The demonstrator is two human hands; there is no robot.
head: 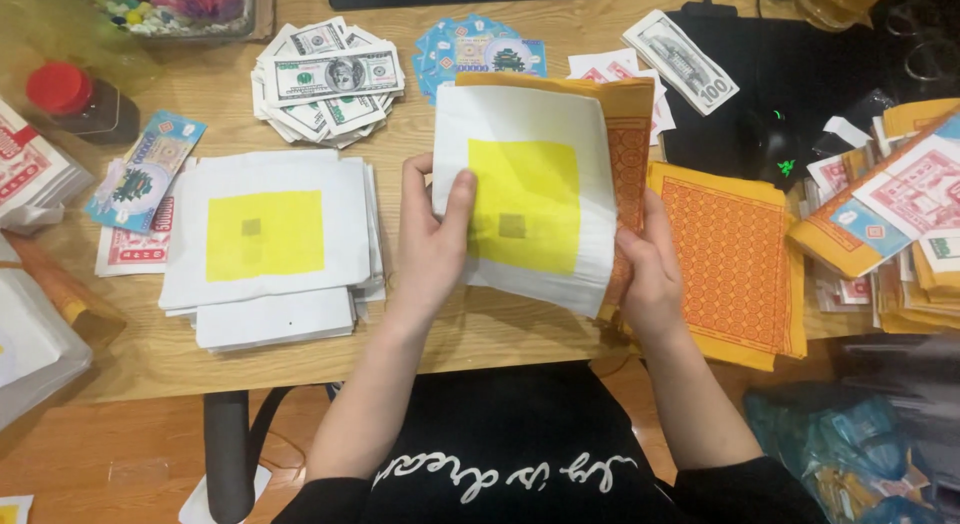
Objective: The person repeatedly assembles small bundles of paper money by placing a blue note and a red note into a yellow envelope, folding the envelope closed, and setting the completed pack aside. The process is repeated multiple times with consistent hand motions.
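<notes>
- Nearest the viewer, the left hand pinches the left edge of a white sheet with a yellow square, thumb on top and fingers curled behind, so the sheet sits squared against the paper behind it.
- The right hand closes around the lower right edge of the same bundle, gripping the white sheet together with an orange patterned sheet backing it; both are lifted just above the wooden table, at its near middle.
- Left of the hands, a stack of matching white sheets lies flat within easy reach of the left hand.
- Right of the hands, a pile of orange patterned sheets lies beside the right wrist.
- Farther off, a fanned heap of imitation banknotes and blue printed notes sit grouped by kind.
- At the far left stands a red-capped bottle; at the far right, a dark computer mouse.
</notes>
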